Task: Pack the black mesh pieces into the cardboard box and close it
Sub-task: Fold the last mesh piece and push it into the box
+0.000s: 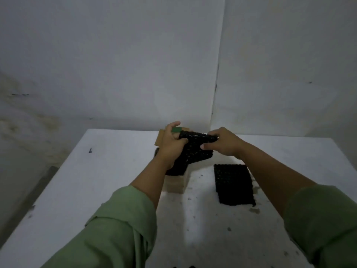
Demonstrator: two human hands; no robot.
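Note:
A small open cardboard box [176,183] stands mid-table, its back flap [161,138] raised behind my hands. Above the box I hold a black mesh piece [196,149] tilted, its lower corner reaching into the opening. My left hand [171,141] grips the piece's left edge, and my right hand [222,143] pinches its upper right edge. A second stack of black mesh pieces [234,184] lies flat on the table to the right of the box, under my right forearm.
The white table [108,171] is speckled with dark crumbs near the mesh. Its left edge drops to a dark gap by the wall. Plain white walls [135,64] meet in a corner close behind the table.

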